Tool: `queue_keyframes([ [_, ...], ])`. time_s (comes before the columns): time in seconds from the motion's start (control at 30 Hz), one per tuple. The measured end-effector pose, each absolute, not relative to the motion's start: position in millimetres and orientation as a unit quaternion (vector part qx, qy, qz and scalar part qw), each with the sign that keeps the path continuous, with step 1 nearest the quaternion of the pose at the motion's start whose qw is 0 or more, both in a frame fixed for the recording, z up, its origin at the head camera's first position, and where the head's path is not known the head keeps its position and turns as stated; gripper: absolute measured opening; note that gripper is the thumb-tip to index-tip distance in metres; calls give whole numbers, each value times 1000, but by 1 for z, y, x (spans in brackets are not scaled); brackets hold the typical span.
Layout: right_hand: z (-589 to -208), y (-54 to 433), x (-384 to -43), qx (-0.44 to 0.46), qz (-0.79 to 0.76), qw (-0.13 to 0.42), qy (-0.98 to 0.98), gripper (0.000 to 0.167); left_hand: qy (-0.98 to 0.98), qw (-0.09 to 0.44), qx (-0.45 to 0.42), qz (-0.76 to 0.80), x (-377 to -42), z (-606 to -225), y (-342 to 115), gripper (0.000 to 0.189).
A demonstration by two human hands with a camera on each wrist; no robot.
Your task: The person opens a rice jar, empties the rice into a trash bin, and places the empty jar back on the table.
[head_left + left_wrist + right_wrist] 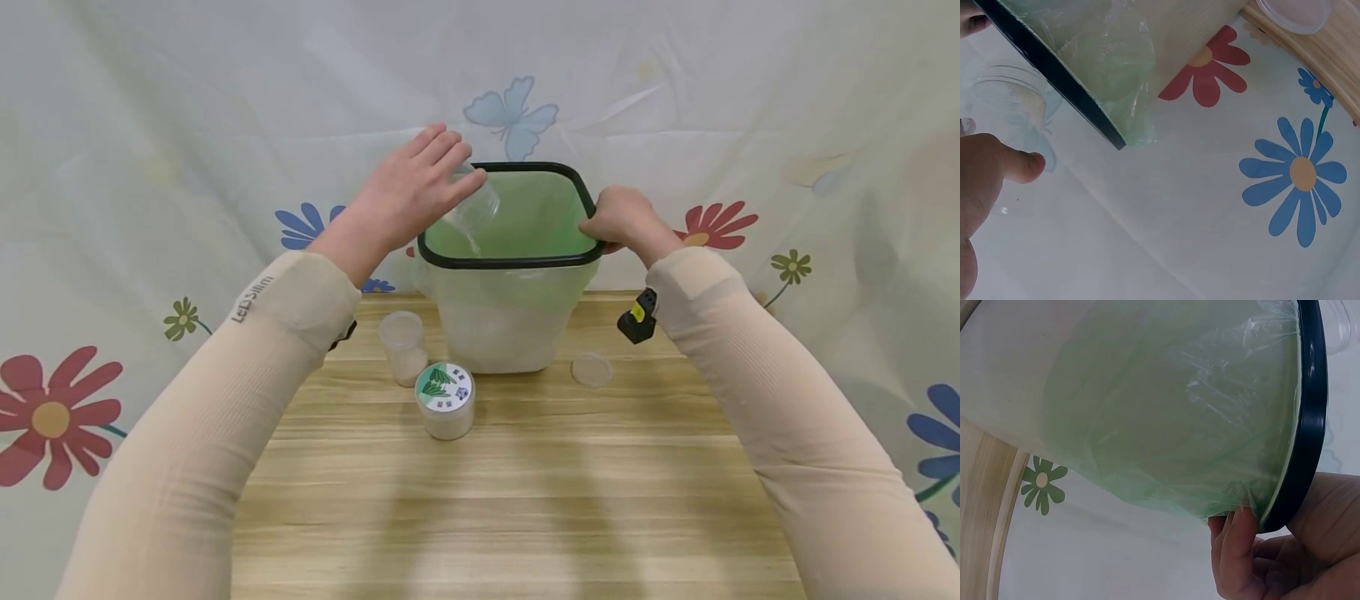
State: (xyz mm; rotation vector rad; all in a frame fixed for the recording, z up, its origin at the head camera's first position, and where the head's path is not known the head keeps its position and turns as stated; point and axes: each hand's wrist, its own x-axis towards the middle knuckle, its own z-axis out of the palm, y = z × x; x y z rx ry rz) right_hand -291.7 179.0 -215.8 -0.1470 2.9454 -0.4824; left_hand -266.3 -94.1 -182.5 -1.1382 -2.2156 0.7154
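A pale trash bin [498, 342] with a black rim [517, 262] stands at the back of the table, lined with a thin green plastic bag [536, 212]. My left hand [412, 185] grips a clear plastic jar [480, 208], tipped mouth-down over the bin's left side. Whitish grains show inside that jar [1013, 103] in the left wrist view, and a pale trickle falls from its mouth. At the opposite side, my right hand [628, 218] holds the rim. Its curled fingers [1238, 550] press the bag from outside, below the rim.
Left of the bin's base stands a clear jar [403, 354] of pale grains. A squat jar [447, 417] with a green-and-white label on its lid is just in front. One round clear lid [592, 370] lies flat to the right. A flower-printed sheet [225, 125] hangs behind the wooden table [525, 517].
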Motion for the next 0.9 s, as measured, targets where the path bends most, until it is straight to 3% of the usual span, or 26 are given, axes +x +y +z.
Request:
queue_keyframes([
  [0.17,-216,178,-293,-54,-155,76,984,26,-825,230,-412,311,-264,-178,-94,104],
  [0.43,-217,177,-295,-58,-161,75,982,25,-818,229,-414,326,-265,-176,-93,66],
  [0.57,-217,177,-294,-57,-163,74,982,24,-807,229,-414,354,-266,-176,-92,64],
  [0.8,-218,177,-295,-58,-163,75,982,24,-790,214,-423,390,-267,-176,-91,78],
  [0.9,-218,176,-295,-59,-161,74,983,24,-784,219,-428,393,-267,-176,-91,72],
])
